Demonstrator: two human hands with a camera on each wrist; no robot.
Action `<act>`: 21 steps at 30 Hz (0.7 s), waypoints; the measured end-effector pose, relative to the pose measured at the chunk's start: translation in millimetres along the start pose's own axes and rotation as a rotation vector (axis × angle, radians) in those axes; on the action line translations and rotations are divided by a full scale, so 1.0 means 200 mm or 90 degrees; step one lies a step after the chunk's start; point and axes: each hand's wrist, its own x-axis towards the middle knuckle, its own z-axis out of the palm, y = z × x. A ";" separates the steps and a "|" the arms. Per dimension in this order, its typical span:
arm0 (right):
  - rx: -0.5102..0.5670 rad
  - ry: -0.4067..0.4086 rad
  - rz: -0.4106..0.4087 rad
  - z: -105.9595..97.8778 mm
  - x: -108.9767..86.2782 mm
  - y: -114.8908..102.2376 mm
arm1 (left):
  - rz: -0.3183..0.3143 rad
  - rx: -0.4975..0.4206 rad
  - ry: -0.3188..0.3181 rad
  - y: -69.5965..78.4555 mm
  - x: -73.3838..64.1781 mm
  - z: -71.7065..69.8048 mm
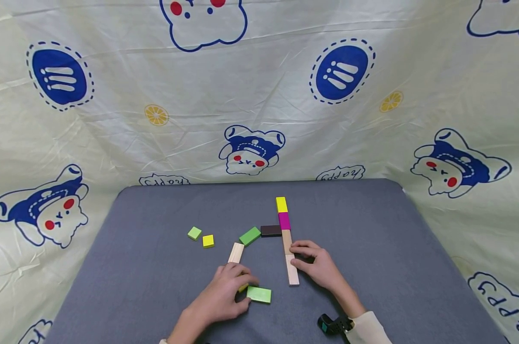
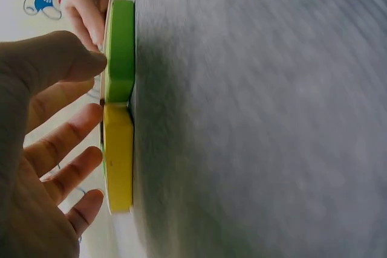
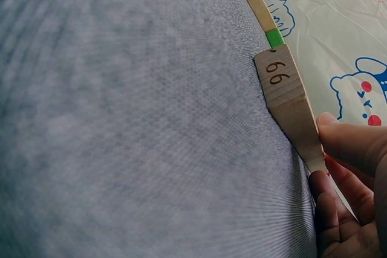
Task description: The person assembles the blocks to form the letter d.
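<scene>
My left hand (image 1: 225, 294) reaches over a yellow block, mostly hidden in the head view, and a light green block (image 1: 259, 295). In the left wrist view its thumb touches the light green block's upper edge, while loosely spread fingers lie along the yellow block (image 2: 119, 158). A pale wooden block (image 1: 236, 252), a green block (image 1: 250, 236) and a dark brown block (image 1: 271, 231) curve onward to a straight column. This column has a yellow block (image 1: 281, 204), a magenta block (image 1: 284, 221) and two wooden blocks (image 1: 292, 271). My right hand (image 1: 324, 271) touches the wooden blocks' right side with thumb and fingertips.
A small light green block (image 1: 194, 233) and a small yellow block (image 1: 208, 241) lie apart at the left on the grey table (image 1: 147, 267). A printed curtain (image 1: 268, 95) hangs behind and beside it. A black device (image 1: 334, 325) is on the right wrist.
</scene>
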 end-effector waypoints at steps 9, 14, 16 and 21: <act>-0.003 0.001 0.001 0.00 0.00 0.01 | -0.044 -0.025 0.040 -0.08 -0.05 -0.05; -0.008 0.003 0.002 0.00 0.00 0.01 | -0.020 -0.034 0.067 -0.09 -0.05 -0.03; -0.008 0.000 0.002 0.00 0.00 0.01 | -0.016 -0.040 0.073 -0.09 -0.04 -0.03; -0.009 -0.003 0.005 0.00 0.00 0.01 | -0.020 -0.037 0.074 -0.07 -0.04 -0.02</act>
